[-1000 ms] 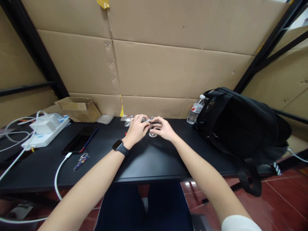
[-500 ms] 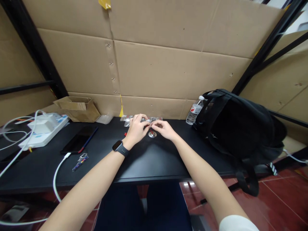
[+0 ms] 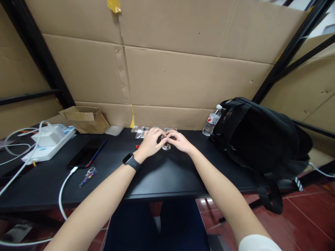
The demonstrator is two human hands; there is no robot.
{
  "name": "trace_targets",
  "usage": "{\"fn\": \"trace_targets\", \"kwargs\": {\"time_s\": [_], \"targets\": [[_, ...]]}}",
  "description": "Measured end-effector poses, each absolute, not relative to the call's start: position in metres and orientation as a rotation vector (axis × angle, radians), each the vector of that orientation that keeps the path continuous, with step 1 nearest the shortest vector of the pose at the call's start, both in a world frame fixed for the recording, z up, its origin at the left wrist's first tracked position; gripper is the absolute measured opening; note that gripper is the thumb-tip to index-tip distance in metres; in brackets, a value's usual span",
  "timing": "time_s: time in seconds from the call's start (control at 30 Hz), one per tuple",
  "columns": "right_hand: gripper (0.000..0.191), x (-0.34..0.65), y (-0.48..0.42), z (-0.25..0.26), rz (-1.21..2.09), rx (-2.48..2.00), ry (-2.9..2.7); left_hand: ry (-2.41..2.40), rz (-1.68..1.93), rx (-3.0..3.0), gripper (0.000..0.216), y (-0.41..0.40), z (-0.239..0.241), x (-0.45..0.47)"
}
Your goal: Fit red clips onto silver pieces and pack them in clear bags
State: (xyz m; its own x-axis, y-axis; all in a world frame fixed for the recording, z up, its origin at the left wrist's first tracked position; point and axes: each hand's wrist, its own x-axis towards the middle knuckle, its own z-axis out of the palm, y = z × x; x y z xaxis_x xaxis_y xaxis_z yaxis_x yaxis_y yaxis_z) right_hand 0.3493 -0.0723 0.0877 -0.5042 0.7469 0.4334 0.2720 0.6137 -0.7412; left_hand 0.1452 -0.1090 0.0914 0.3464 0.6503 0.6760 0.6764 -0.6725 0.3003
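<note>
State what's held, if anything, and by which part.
That cannot be told: the left hand and right hand, close together near a small round silvery disc, hide any grip.

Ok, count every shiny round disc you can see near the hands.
1 visible: the shiny disc on the black desk, just below where the left hand and right hand meet. Others may be hidden behind the hands.

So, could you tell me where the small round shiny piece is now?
In the head view, the small round shiny piece is slightly below centre, seemingly on the black table, just under where the left hand and right hand come together.
</note>
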Motion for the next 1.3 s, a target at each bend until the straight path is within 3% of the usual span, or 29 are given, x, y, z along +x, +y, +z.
{"fn": "trace_targets", "kwargs": {"time_s": [0.4,0.57,0.7,0.83,0.97,1.13,1.3], "targets": [[0.026,0.35,-0.069,0.085,0.861,-0.828,-2.016,-1.26,-1.19,-2.68,0.017,-0.098,0.077,0.144],[0.015,0.351,-0.069,0.082,0.607,-0.895,-2.167,-1.284,-1.055,-2.602,0.015,-0.094,0.078,0.135],[0.034,0.357,-0.069,0.076,0.338,-1.009,-2.342,-1.298,-0.946,-2.592,0.014,-0.093,0.08,0.128],[0.023,0.353,-0.07,0.07,0.338,-1.127,-2.445,-1.305,-0.891,-2.612,0.015,-0.094,0.082,0.126],[0.031,0.343,-0.071,0.067,0.291,-1.23,-2.398,-1.323,-0.88,-2.597,0.015,-0.094,0.082,0.125],[0.009,0.341,-0.071,0.065,0.24,-1.217,-2.436,-1.383,-0.871,-2.565,0.016,-0.093,0.082,0.123],[0.005,0.348,-0.067,0.068,0.483,-1.1,-2.301,-1.508,-0.863,-2.586,0.017,-0.09,0.081,0.122]]}}
